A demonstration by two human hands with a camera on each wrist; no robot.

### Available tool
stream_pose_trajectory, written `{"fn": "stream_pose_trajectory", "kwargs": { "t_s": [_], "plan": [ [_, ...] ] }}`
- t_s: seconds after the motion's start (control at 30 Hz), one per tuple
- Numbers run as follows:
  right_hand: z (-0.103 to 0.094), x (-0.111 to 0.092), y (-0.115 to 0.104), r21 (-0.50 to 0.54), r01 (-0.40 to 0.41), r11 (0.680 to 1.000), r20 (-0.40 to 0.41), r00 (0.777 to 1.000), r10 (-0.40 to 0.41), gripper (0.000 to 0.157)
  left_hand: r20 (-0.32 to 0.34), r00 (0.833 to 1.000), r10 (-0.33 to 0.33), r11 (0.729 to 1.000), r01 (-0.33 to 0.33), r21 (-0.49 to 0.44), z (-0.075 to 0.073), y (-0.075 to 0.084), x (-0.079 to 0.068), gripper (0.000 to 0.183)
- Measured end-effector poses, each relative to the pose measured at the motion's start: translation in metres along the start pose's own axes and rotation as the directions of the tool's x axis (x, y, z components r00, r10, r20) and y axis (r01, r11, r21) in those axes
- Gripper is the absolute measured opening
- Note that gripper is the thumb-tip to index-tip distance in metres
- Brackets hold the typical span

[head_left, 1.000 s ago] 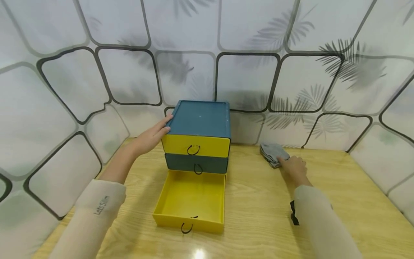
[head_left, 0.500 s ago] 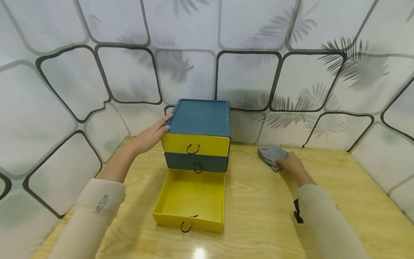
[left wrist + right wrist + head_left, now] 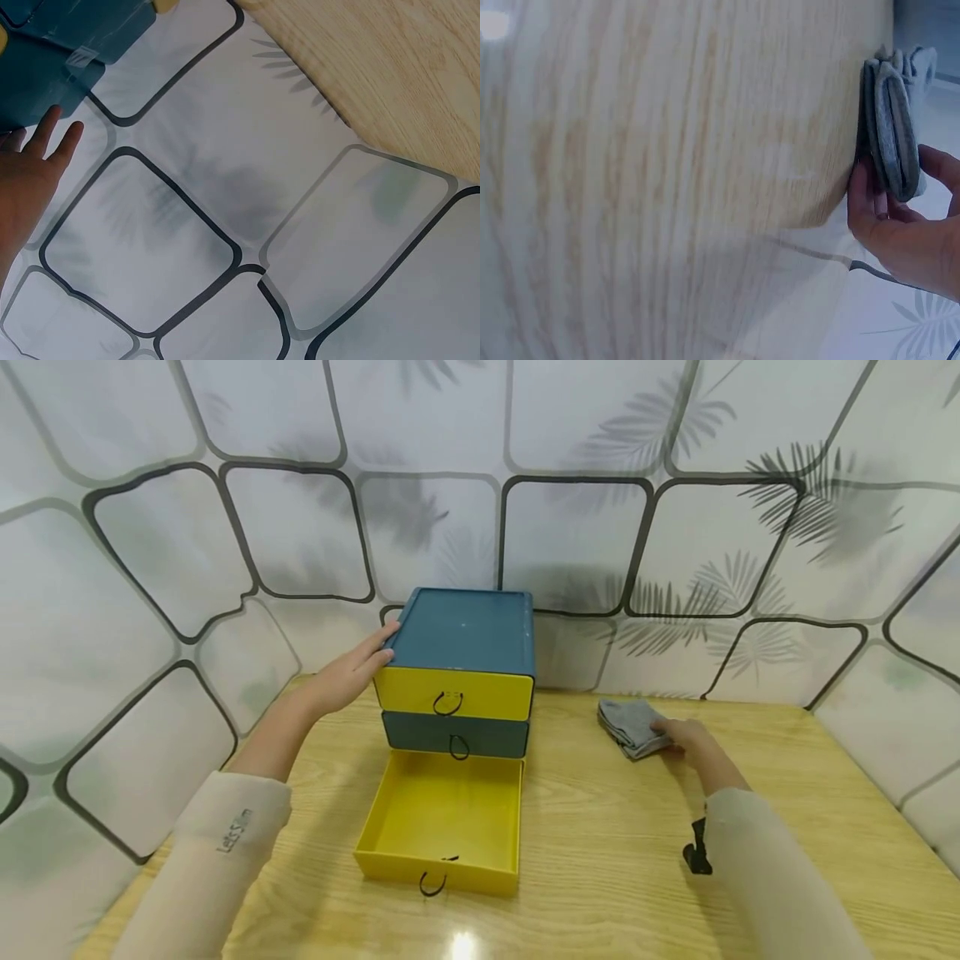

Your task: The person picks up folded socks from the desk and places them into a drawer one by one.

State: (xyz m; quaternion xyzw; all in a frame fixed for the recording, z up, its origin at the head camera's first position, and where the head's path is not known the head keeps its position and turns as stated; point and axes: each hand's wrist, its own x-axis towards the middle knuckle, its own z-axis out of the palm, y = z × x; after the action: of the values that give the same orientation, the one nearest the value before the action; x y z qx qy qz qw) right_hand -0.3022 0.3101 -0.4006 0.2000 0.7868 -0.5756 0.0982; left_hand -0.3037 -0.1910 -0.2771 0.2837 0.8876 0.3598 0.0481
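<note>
On the table stands a small drawer unit point(image 3: 465, 631) with a blue top and stacked yellow and dark teal drawers. Its lowest yellow drawer point(image 3: 442, 810) is pulled out, with a black loop handle on the front. My left hand point(image 3: 345, 681) rests with straight, spread fingers against the unit's upper left edge; the left wrist view shows these fingers point(image 3: 66, 146) by the teal side. To the right, my right hand point(image 3: 693, 743) pinches the near right edge of a folded grey cloth point(image 3: 630, 725). In the right wrist view, thumb and fingers lie on either side of the layered cloth point(image 3: 894, 131).
The light wood table point(image 3: 592, 860) reaches back to a wall covering point(image 3: 570, 543) with dark rounded outlines and leaf prints. A black strap point(image 3: 697, 847) hangs at my right sleeve point(image 3: 772, 868). The two upper drawers, yellow point(image 3: 487, 695) and teal point(image 3: 420, 735), are pushed in.
The grey cloth has shifted slightly left and turned a little, and my right hand has moved to its right edge. My left hand and the drawer unit have stayed in place.
</note>
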Motion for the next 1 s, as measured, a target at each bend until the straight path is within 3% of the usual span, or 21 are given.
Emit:
{"fn": "stream_pose_trajectory", "kwargs": {
  "t_s": [0.1,0.23,0.43,0.57,0.67,0.77,0.9,1.0],
  "plan": [
    [-0.001,-0.001,-0.001,0.099,-0.019,0.995,0.036,0.999,0.016,0.053,-0.002,1.0,-0.009,1.0,0.009,0.008,0.0,0.0,0.0,0.059],
    [-0.003,-0.003,-0.002,0.126,-0.043,0.991,0.063,0.997,0.035,0.032,-0.005,1.0,-0.013,1.0,0.013,0.013,0.0,0.0,0.0,0.058],
    [-0.005,-0.006,-0.003,0.041,-0.011,0.999,0.124,0.992,0.006,0.031,0.003,1.0,-0.011,1.0,0.011,0.013,-0.001,0.006,-0.002,0.056],
    [-0.007,-0.011,-0.003,-0.074,0.031,0.997,0.21,0.977,-0.015,0.02,0.012,1.0,-0.014,1.0,0.014,0.025,-0.002,0.007,-0.002,0.056],
    [-0.007,-0.013,-0.002,-0.211,0.064,0.975,0.311,0.95,0.005,0.027,0.006,1.0,-0.008,1.0,0.008,0.025,-0.001,0.0,0.0,0.057],
    [-0.007,-0.015,-0.001,-0.32,0.093,0.943,0.377,0.926,0.036,0.051,0.002,1.0,-0.002,1.0,0.002,0.016,-0.001,-0.001,0.0,0.059],
    [-0.004,-0.015,0.0,-0.316,0.084,0.945,0.384,0.922,0.047,0.066,0.0,1.0,-0.001,1.0,0.001,0.014,-0.001,-0.001,-0.001,0.059],
    [-0.001,-0.015,0.002,-0.263,0.075,0.962,0.381,0.924,0.033,0.06,-0.001,1.0,-0.005,1.0,0.005,0.014,-0.001,0.0,-0.001,0.059]
  ]
}}
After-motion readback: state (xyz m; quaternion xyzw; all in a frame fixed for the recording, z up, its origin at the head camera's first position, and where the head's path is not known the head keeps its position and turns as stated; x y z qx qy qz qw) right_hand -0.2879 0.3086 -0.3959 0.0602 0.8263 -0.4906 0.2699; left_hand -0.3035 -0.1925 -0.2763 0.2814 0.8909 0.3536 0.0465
